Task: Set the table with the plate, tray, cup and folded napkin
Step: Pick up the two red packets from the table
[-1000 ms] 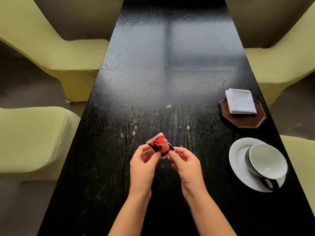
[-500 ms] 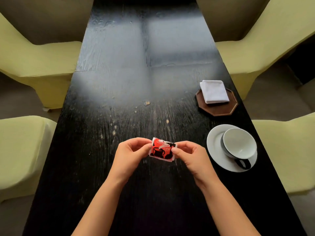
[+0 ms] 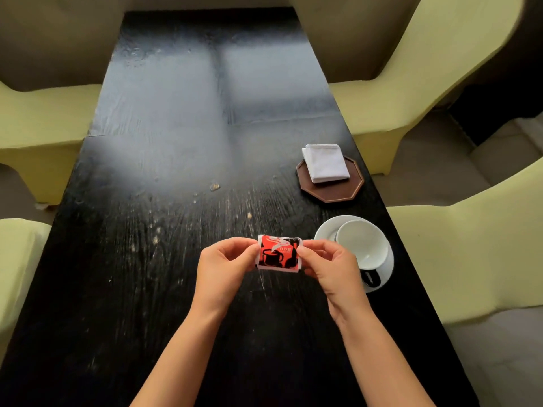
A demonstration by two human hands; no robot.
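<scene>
I hold a small red and black sugar packet [image 3: 279, 253] up over the dark counter [image 3: 164, 259]. My left hand [image 3: 224, 267] pinches its left edge, and my right hand [image 3: 330, 267] pinches its right edge. The packet has a picture of a steaming cup on it. Just to the right of my right hand is the white cup [image 3: 363, 245]. It stands on the white plate [image 3: 326, 232], and its black handle points toward me. My right hand hides a bit of the plate. Farther away, by the counter's right edge, is the brown tray [image 3: 332, 192] with eight sides. The white folded napkin [image 3: 325, 163] lies on it. Yellow-green chairs [image 3: 426, 83] stand on both sides of the counter.
</scene>
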